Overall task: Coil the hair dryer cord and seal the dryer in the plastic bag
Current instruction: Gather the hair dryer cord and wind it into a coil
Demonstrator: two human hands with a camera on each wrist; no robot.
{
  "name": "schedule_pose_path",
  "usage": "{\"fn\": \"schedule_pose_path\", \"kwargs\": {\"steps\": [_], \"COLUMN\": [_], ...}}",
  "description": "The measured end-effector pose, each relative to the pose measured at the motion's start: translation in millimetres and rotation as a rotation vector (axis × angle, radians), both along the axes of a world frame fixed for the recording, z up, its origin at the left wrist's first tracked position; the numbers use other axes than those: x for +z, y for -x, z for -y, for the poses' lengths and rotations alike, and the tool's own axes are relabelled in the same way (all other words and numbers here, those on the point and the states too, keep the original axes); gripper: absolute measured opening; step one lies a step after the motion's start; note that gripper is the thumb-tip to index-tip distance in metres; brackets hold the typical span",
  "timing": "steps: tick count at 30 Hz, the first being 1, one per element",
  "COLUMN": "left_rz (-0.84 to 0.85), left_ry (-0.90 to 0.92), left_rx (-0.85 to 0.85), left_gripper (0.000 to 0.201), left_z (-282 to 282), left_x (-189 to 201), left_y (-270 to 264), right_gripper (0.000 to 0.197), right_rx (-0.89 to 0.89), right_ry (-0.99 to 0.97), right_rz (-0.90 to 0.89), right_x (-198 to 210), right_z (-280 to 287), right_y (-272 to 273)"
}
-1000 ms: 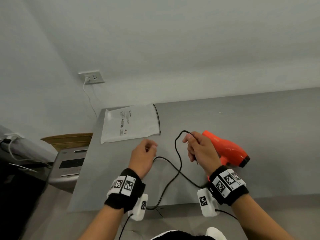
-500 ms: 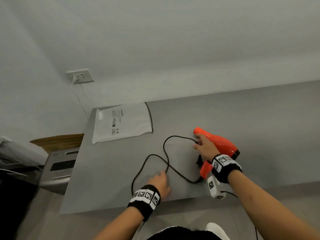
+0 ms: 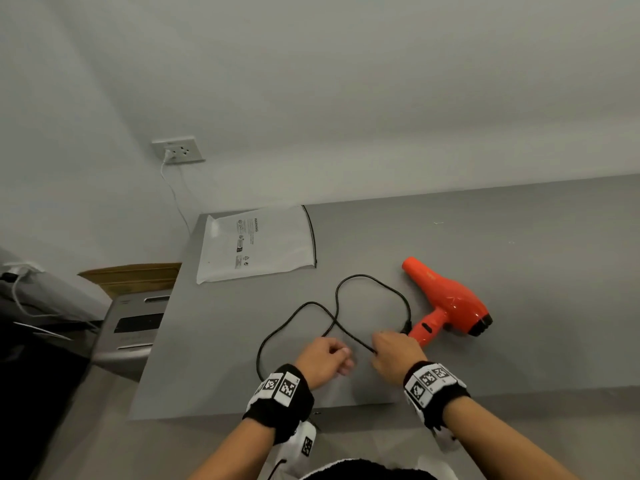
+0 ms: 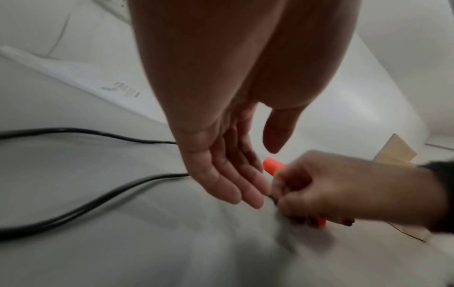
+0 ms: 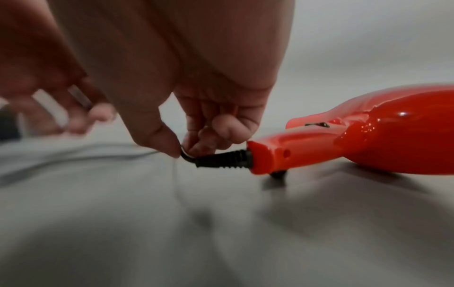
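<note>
A pale grey wall [image 3: 311,81] rises behind a grey surface [image 3: 519,254]. A white wall socket [image 3: 177,150] holds a plug with a thin white cable [image 3: 176,199] hanging down. Left of the surface: a brown cardboard box [image 3: 135,277] and what may be a silver appliance [image 3: 133,327]

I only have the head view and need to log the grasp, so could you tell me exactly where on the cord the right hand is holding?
Observer: The right hand pinches the cord between thumb and fingertips, right where it leaves the ribbed black sleeve at the hair dryer handle's end.
Operator: Thank you. Is the left hand gripping anything?
Observer: No. The left hand has straight fingers and an empty palm; the fingertips sit close to the right hand.
Operator: Does the dryer's handle lie flat?
Observer: A small dark part under the handle's end touches the table.
</note>
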State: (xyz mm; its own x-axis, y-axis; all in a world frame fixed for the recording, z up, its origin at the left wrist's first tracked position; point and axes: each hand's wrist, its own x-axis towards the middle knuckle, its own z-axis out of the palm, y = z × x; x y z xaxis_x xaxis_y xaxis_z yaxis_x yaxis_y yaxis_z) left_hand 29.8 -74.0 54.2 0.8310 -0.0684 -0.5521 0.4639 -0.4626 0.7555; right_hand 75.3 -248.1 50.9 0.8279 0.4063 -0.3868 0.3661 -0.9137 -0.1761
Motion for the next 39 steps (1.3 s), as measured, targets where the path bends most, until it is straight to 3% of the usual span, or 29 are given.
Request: {"fn": "schedule_pose_path", "kwargs": {"steps": [6, 10, 12, 14, 16, 19, 21, 23, 26, 30, 36, 39], "left_rz": [0.122, 0.23, 0.293, 0.345, 0.355, 0.371, 0.374, 0.368, 0.366, 0.376, 0.414, 0.44], "left_ry": [0.277, 0.502, 0.562, 0.592, 0.627, 0.604, 0.554, 0.53, 0.529, 0.577, 0.676, 0.702], "left_rx": [0.253, 0.325, 0.367, 0.449, 0.521, 0.471, 0.395, 0.333, 0.334, 0.353, 0.36, 0.351], "left_gripper": [0.045, 0.039, 0.037, 0.035, 0.03, 0.032, 0.037, 0.04, 0.041, 0.038, 0.039, 0.037], "left_z": [6.4, 9.0, 10.3, 9.2, 6.1, -0.1, -1.9, -2.0, -5.8, -19.3, -44.9, -47.7], "left_x": [47.2, 85.4, 96.2, 103.7, 113.0, 128.6, 133.3, 136.0, 137.8, 137.8, 131.5, 133.3], "left_y": [-5.0, -23.7, -30.5, -35.2, -36.8, -33.2, -28.7, -25.4, -23.4, -17.0, -8.7, -6.2], "right_gripper": [0.007, 0.006, 0.006, 0.008, 0.013, 0.024, 0.047, 0.06, 0.038, 0.012, 0.029, 0.034], "right_rx": [-0.225, -0.335, -0.315, -0.27, -0.271, -0.256, -0.101, 0.075, 0.161, 0.06, -0.316, -0.483], "right_ry": [-0.603, -1.0, -1.102, -1.093, -0.968, -0.861, -0.933, -0.974, -0.955, -0.919, -0.958, -0.871], "right_rz": [0.089, -0.187, -0.274, -0.219, 0.033, 0.359, 0.313, 0.134, -0.055, 0.011, 0.31, 0.38], "right_x": [80.9, 118.0, 126.4, 129.2, 127.1, 125.1, 125.8, 130.4, 127.1, 123.0, 124.6, 120.7], "right_z": [-15.2, -25.4, -28.4, -27.5, -22.5, -16.2, -17.2, -25.0, -42.8, -48.3, -3.8, 16.3], "right_y": [-28.5, -18.3, -10.1, -9.7, -18.8, -35.9, -43.4, -45.5, -50.0, -67.4, -112.5, -117.0]}}
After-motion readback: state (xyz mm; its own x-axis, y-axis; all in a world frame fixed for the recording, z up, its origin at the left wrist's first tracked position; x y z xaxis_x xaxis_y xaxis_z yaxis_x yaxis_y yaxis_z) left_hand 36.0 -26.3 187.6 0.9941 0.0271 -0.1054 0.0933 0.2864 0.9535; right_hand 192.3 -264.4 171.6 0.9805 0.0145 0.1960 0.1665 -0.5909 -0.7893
